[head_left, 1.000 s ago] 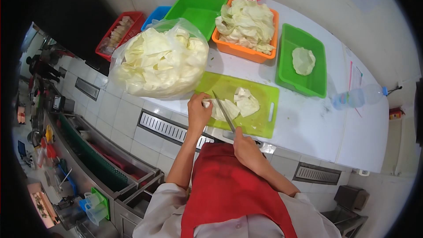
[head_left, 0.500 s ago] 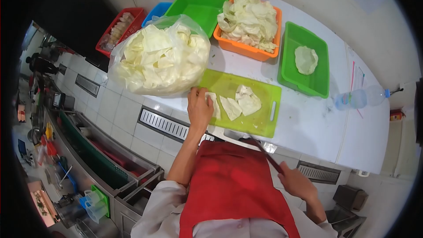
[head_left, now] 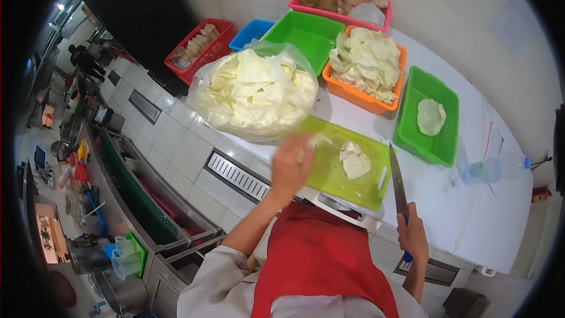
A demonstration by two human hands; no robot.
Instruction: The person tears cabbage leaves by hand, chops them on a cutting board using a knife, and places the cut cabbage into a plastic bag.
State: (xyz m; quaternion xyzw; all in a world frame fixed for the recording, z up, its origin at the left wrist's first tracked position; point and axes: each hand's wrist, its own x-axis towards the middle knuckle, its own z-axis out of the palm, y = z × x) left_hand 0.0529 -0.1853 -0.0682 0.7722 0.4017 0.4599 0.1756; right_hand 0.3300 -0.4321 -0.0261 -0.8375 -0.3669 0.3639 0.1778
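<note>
My right hand (head_left: 414, 237) is closed round the blue handle of a knife (head_left: 398, 182), its blade pointing up beside the right end of the green cutting board (head_left: 368, 197). My left hand (head_left: 292, 164), smeared by motion, is over the board's left end with its fingers round a pale cabbage piece (head_left: 318, 140). Other cut cabbage (head_left: 355, 161) lies on the board's middle. Just beyond my left hand is a clear plastic bag (head_left: 202, 103) full of cabbage leaves (head_left: 253, 91).
An orange basket (head_left: 365, 101) of leaves and a green tray (head_left: 450, 106) with one leaf stand beyond the board. Behind are green (head_left: 303, 35), blue (head_left: 250, 33), red (head_left: 206, 58) and pink containers (head_left: 300, 6). A plastic bottle (head_left: 491, 169) lies at right. A distant person (head_left: 85, 60) stands at upper left.
The knife has swung from low near the apron to upright on the right. My left hand has lifted a piece from the board. The whole view has shifted down and right.
</note>
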